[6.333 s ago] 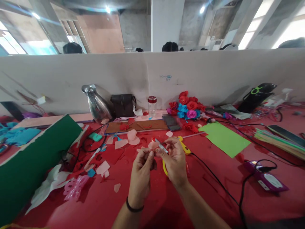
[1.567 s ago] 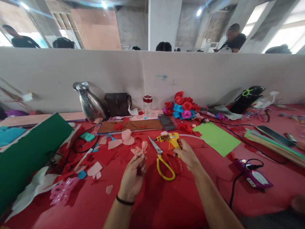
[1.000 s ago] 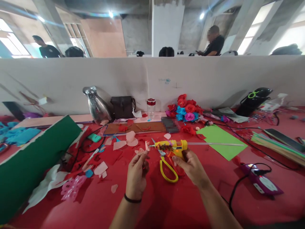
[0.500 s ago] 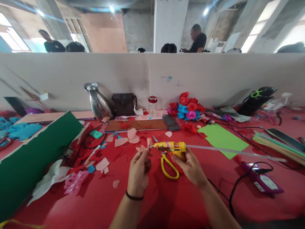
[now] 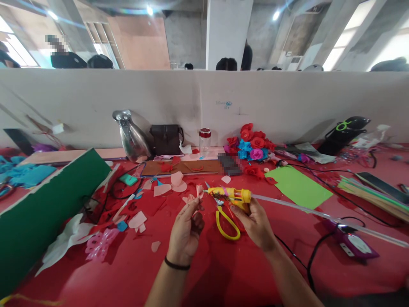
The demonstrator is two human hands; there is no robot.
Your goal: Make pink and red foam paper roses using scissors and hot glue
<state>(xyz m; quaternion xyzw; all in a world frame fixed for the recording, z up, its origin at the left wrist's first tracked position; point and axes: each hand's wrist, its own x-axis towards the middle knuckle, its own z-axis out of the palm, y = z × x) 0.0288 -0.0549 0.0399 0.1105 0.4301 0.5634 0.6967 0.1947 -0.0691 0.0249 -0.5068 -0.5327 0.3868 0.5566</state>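
My right hand (image 5: 254, 219) is wrapped round the handle of a yellow glue gun (image 5: 228, 194), with a long clear glue stick (image 5: 297, 210) sticking out of its back. The nozzle points left, close to the fingertips of my left hand (image 5: 188, 228). Those fingers are pinched on a small pink paper piece (image 5: 200, 191). Scissors with yellow handles (image 5: 228, 232) lie on the red table below the glue gun. Pink paper petals (image 5: 177, 182) lie beyond my left hand.
A green board (image 5: 54, 213) stands at the left. Farther back are a steel jug (image 5: 131, 136), a glass jar (image 5: 205, 143) and paper flowers (image 5: 252, 143). Black cables (image 5: 315, 251) run to a purple power box (image 5: 356, 244) at the right.
The glue gun has shifted slightly right, and its stick now slopes lower at the right. My left fingertips have moved a little, and the pink piece shows more upright.
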